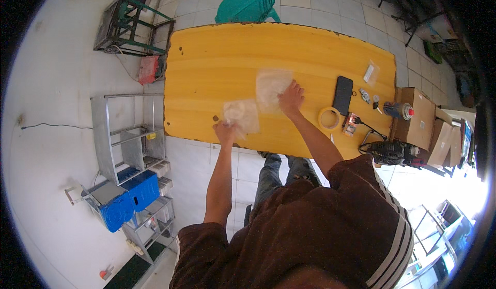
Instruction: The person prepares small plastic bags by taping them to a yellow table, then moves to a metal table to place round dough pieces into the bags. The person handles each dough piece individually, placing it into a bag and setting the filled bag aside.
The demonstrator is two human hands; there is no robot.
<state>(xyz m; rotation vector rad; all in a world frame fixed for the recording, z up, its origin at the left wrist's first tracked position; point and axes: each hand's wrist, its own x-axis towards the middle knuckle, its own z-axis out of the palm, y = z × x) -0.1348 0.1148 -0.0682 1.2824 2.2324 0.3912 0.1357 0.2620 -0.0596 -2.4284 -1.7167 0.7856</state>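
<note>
Left hand (225,132): at the near edge of the yellow bench (217,66), arm stretched straight forward, fingers closed on the lower edge of a clear plastic bag (241,114).
Near bag: translucent, roughly square, lying flat on the bench near its front edge, something pale and round faintly visible inside.
Right hand (291,97): further in, forearm angled up and to the left, palm down, fingers spread flat on the right edge of a second clear bag (272,85); pressing, not gripping.
Far bag: translucent, rectangular, flat on the bench just beyond and to the right of the near bag, corners close or overlapping, cannot tell which.
Tape roll (329,118): pale yellow ring, flat on the bench right of the right forearm.
Phone (342,94): dark rectangle, face down, just beyond the tape roll.
Small packet (370,73): clear with a white rectangular piece inside, toward the far right corner.
Cardboard box (416,117): brown, beside the right end of the bench, a spray can (399,110) with a red cap lying on it.
Green plastic chair (248,5): beyond the far edge, on the tiled floor.
</note>
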